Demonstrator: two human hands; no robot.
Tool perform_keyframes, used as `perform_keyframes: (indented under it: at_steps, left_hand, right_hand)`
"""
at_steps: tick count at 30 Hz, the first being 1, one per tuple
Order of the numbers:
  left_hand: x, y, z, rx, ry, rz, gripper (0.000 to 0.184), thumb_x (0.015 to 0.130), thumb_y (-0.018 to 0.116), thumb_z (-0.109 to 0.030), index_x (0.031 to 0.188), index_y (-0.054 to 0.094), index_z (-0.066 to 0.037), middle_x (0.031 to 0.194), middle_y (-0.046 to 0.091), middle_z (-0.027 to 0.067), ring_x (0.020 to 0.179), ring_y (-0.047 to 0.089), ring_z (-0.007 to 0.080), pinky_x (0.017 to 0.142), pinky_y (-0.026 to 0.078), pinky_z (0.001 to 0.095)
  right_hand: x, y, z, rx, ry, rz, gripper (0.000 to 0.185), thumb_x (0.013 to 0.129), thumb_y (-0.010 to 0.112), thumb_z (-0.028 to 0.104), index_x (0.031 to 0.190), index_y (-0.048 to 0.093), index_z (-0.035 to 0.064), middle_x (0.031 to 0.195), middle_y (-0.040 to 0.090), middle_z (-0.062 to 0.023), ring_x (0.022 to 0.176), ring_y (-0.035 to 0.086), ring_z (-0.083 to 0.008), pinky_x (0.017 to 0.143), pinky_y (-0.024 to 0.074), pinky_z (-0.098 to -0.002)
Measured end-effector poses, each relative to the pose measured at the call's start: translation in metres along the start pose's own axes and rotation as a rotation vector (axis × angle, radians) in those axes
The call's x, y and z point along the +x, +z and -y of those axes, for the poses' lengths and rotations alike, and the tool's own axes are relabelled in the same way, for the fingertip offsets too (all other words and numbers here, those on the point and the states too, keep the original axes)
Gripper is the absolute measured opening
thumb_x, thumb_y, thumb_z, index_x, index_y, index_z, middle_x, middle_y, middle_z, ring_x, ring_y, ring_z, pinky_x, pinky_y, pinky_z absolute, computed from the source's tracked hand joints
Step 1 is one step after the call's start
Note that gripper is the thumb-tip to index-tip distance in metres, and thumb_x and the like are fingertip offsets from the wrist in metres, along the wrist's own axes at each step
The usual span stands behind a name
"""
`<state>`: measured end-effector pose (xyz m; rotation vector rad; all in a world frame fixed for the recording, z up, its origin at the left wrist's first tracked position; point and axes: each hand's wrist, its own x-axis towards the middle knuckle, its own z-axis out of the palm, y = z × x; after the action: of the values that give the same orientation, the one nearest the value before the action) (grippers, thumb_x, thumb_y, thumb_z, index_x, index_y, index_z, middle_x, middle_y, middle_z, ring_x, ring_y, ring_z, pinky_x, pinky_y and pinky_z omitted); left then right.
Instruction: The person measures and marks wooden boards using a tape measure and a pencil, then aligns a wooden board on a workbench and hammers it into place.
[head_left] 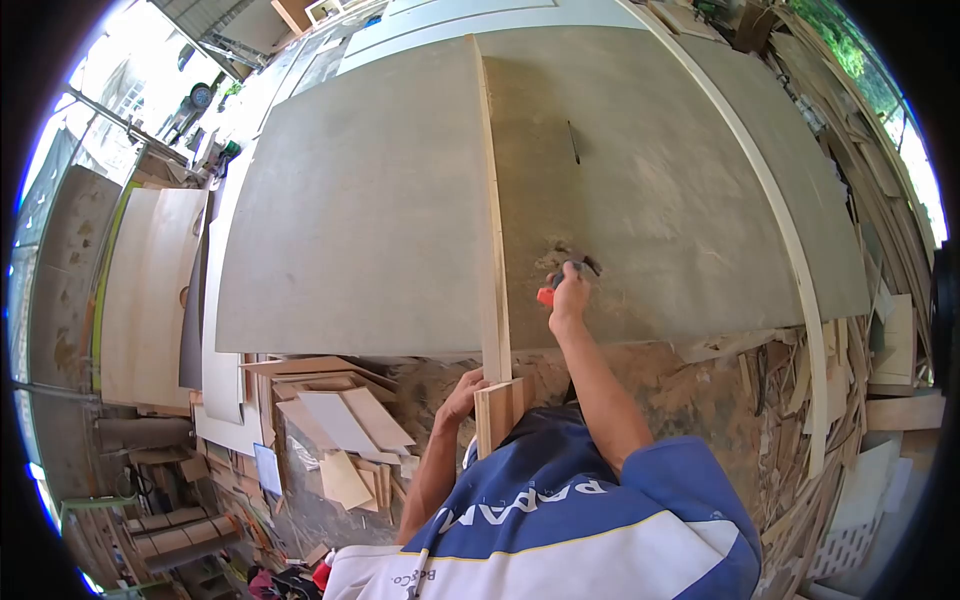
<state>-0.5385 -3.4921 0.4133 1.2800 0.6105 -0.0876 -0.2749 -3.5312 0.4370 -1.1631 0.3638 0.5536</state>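
Note:
My right hand is closed around a short red and black hand tool, just above the large grey-brown board. The tool's red end points left and a dark part shows beyond my fingers; its exact kind is unclear. My left hand grips the near end of a long wooden strip, which runs away from me across the board. Beside that hand, against my body, a short wooden block meets the strip's end. A thin dark pencil-like stick lies on the board, right of the strip.
A second long pale strip crosses the board at right. Wood offcuts are heaped on the floor at left, and stacked lumber lines the right side. Upright panels lean at far left. Sawdust covers the floor ahead.

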Motion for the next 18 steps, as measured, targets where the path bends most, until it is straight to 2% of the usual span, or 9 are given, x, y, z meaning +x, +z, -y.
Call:
perform_keyframes:
  at_steps: [3, 5, 6, 9, 11, 14, 15, 17, 18]
  left_hand:
    - [0.005, -0.002, 0.013, 0.006, 0.03, -0.003, 0.048, 0.087, 0.056, -0.028, 0.123, 0.058, 0.002, 0.114, 0.063, 0.0049, 0.108, 0.053, 0.0145, 0.097, 0.041, 0.0302]
    - [0.008, -0.004, 0.018, -0.005, 0.034, -0.011, 0.048, 0.086, 0.056, -0.03, 0.122, 0.059, 0.002, 0.114, 0.063, 0.005, 0.109, 0.053, 0.0147, 0.098, 0.04, 0.031]
    - [0.008, -0.005, 0.016, 0.012, 0.021, -0.003, 0.047, 0.086, 0.056, -0.029, 0.121, 0.06, 0.002, 0.115, 0.064, 0.0052, 0.109, 0.053, 0.0147, 0.098, 0.04, 0.0309]
    - [0.006, -0.006, 0.009, 0.015, -0.011, 0.024, 0.047, 0.086, 0.057, -0.03, 0.12, 0.061, 0.002, 0.115, 0.064, 0.0056, 0.109, 0.054, 0.0147, 0.097, 0.04, 0.0307]
    - [0.003, -0.011, 0.004, 0.013, -0.034, 0.038, 0.047, 0.085, 0.058, -0.03, 0.119, 0.061, 0.002, 0.115, 0.064, 0.0057, 0.108, 0.054, 0.0147, 0.097, 0.04, 0.0307]
    - [0.001, -0.006, 0.005, -0.025, 0.025, 0.018, 0.047, 0.084, 0.06, -0.028, 0.119, 0.062, 0.002, 0.114, 0.064, 0.0064, 0.107, 0.055, 0.0149, 0.096, 0.041, 0.0307]
    - [0.001, -0.007, 0.008, -0.026, 0.028, 0.015, 0.047, 0.084, 0.06, -0.028, 0.119, 0.062, 0.002, 0.114, 0.064, 0.0064, 0.107, 0.055, 0.0149, 0.096, 0.041, 0.0307]
    - [0.005, -0.008, 0.013, -0.027, 0.025, 0.034, 0.047, 0.084, 0.061, -0.028, 0.119, 0.062, 0.002, 0.114, 0.064, 0.0067, 0.108, 0.055, 0.0151, 0.096, 0.041, 0.0311]
    - [0.006, -0.01, 0.008, -0.026, 0.027, 0.044, 0.047, 0.084, 0.061, -0.028, 0.119, 0.062, 0.002, 0.114, 0.064, 0.0067, 0.108, 0.055, 0.0151, 0.096, 0.041, 0.0311]
  right_hand:
    - [0.007, 0.031, 0.002, 0.035, -0.046, -0.127, 0.022, 0.094, 0.054, 0.023, 0.088, 0.053, 0.0017, 0.065, 0.055, -0.0064, 0.057, 0.055, -0.0166, 0.053, 0.05, -0.0312]
    - [0.022, 0.047, -0.024, -0.251, -0.1, -0.043, 0.024, 0.091, 0.056, 0.022, 0.08, 0.054, 0.0015, 0.063, 0.052, -0.0045, 0.059, 0.053, -0.0153, 0.054, 0.0464, -0.0339]
    - [0.026, 0.048, -0.026, -0.416, -0.078, 0.219, 0.028, 0.088, 0.058, 0.022, 0.07, 0.054, 0.0011, 0.063, 0.052, -0.0028, 0.058, 0.051, -0.0139, 0.053, 0.0408, -0.0356]
    - [0.044, 0.056, -0.027, -0.265, -0.106, 0.276, 0.033, 0.087, 0.058, 0.021, 0.062, 0.054, 0.0008, 0.064, 0.052, -0.0028, 0.058, 0.049, -0.0122, 0.053, 0.0358, -0.0341]
    - [0.053, 0.061, -0.026, -0.305, -0.118, 0.241, 0.029, 0.09, 0.056, 0.021, 0.073, 0.057, -0.0025, 0.066, 0.054, -0.0044, 0.062, 0.053, -0.0139, 0.056, 0.0411, -0.0357]
    - [0.043, 0.064, -0.022, -0.054, -0.072, -0.401, 0.03, 0.094, 0.053, 0.025, 0.092, 0.055, -0.0052, 0.07, 0.058, -0.007, 0.062, 0.057, -0.0193, 0.063, 0.0502, -0.0393]
    - [0.038, 0.063, -0.031, -0.056, -0.074, -0.397, 0.03, 0.094, 0.053, 0.025, 0.092, 0.055, -0.0052, 0.07, 0.058, -0.007, 0.062, 0.057, -0.0193, 0.063, 0.0502, -0.0393]
    - [0.028, 0.058, -0.047, -0.184, -0.044, -0.103, 0.022, 0.092, 0.058, 0.022, 0.083, 0.059, 0.0022, 0.076, 0.06, -0.0072, 0.064, 0.058, -0.02, 0.054, 0.0451, -0.0341]
    - [0.039, 0.055, -0.054, -0.42, -0.091, 0.262, 0.024, 0.091, 0.058, 0.022, 0.075, 0.057, 0.0042, 0.072, 0.06, -0.0061, 0.057, 0.056, -0.0192, 0.05, 0.0428, -0.0332]
